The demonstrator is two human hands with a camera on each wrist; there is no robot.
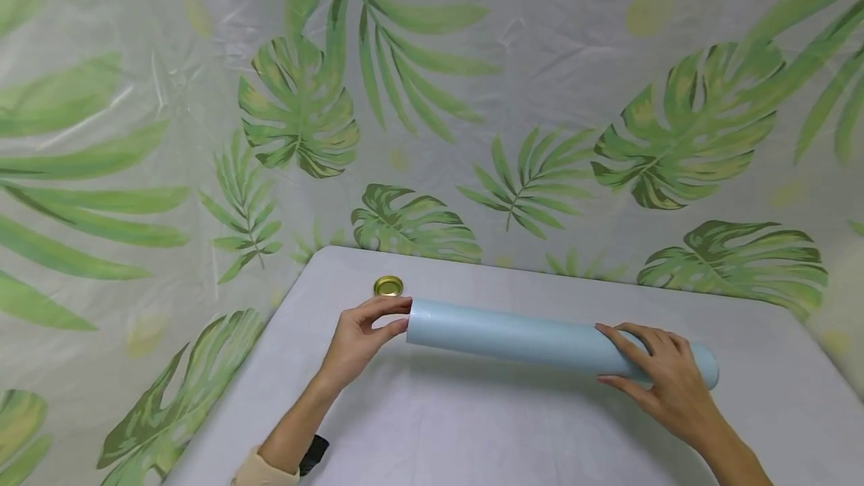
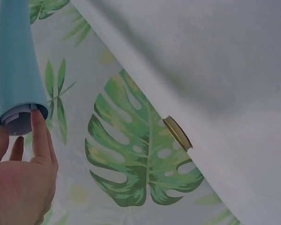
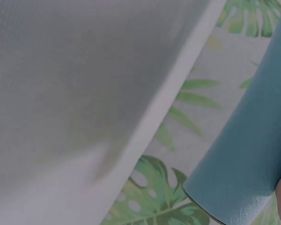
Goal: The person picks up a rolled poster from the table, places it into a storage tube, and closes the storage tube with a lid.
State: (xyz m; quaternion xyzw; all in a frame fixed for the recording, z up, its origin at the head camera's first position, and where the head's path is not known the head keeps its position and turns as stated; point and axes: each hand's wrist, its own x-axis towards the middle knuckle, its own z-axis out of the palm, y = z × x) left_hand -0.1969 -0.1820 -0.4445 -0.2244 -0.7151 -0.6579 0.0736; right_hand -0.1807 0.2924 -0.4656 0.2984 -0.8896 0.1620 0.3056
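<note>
Right hand [image 1: 667,382] clasps pale-blue tube [image 1: 506,332] near its 3 o'clock end; left hand [image 1: 356,337] pinches inner cylinder [image 2: 19,123] at 9 o'clock; best kept coaxial.

The right hand [image 1: 670,382] is covering part of the blue tube [image 1: 509,334], the right wrist view is slicing that hand to a sliver, and a black object [image 1: 315,456] at near left is showing too little to name!
</note>
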